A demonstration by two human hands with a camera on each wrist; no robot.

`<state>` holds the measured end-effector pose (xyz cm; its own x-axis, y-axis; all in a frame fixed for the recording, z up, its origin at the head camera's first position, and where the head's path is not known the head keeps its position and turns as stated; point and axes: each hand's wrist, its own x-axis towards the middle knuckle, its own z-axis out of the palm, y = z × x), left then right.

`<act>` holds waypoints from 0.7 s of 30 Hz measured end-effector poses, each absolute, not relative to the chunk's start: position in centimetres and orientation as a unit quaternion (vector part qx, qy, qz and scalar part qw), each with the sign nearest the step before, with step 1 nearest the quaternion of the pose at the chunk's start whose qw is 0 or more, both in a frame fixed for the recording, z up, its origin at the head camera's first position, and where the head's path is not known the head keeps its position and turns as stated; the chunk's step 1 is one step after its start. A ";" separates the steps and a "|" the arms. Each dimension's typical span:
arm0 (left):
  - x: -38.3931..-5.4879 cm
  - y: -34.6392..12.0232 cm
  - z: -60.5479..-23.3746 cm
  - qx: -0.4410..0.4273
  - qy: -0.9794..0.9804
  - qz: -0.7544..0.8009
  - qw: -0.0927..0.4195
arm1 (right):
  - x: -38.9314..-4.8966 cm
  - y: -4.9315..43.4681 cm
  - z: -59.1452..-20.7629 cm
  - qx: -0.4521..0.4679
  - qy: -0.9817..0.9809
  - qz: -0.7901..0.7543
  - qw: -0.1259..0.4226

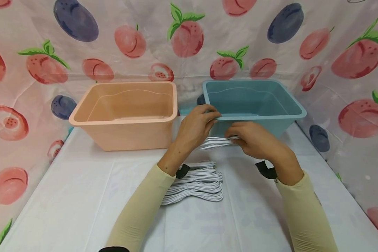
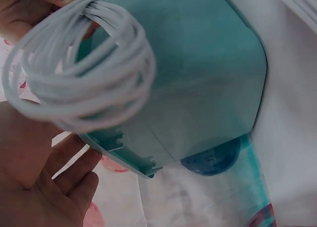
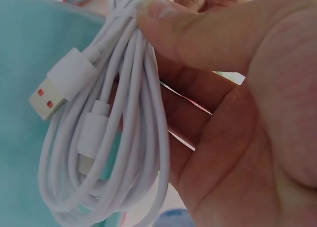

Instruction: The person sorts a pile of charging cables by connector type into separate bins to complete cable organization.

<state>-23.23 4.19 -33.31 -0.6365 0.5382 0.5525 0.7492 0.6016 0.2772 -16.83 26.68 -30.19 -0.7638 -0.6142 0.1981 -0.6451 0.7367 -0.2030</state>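
The right hand [image 1: 253,140] has its fingers [image 3: 185,88] clamped on a tied cable bundle [image 1: 217,142], the thumb pressing near the tie. White loops hang below the grip in the right wrist view, with 2 connectors among them: a USB plug [image 3: 62,83], its metal end showing 2 small orange-red openings, and a second plug [image 3: 92,133] partly behind the loops. The bundle is between the hands, just in front of the teal bin's near wall and outside the bin.

The left hand [image 1: 192,127] has its fingers bent at the near left corner of the teal bin [image 1: 275,127], touching the rim; I cannot tell whether they grip it, as the bundle hides part of them in the left wrist view.

Nearer the person, a pile of cables [image 1: 198,183], white and bundled too, lies on the white-covered counter [image 1: 66,196], partly behind the left forearm. To the left of the teal bin, well within reach, stands a peach bin [image 1: 138,136], upright, with a gap between the 2. Pale yellow sleeves [image 1: 305,213] cover both forearms, and a black strap [image 1: 266,170] shows at each wrist. Behind and around the counter hangs a fruit-printed cloth [image 1: 154,31].
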 end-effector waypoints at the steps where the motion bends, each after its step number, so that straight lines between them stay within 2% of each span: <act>1: -23.2 4.2 -33.3 -0.371 -0.869 -0.250 0.212 | -16.7 26.9 -30.0 0.335 -0.931 0.130 0.059; 13: -23.3 4.4 -33.3 -0.372 -0.867 -0.256 0.211 | -15.1 28.5 -27.9 0.299 -0.943 0.130 0.065; 21: -23.3 4.2 -33.3 -0.370 -0.867 -0.262 0.209 | -14.7 29.6 -27.1 0.323 -0.927 0.129 0.137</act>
<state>-23.29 4.24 -33.31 -0.6396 0.5308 0.5561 0.7501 0.5892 0.3003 -14.65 29.61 -27.14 -0.7537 -0.5640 0.3376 -0.6346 0.7581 -0.1503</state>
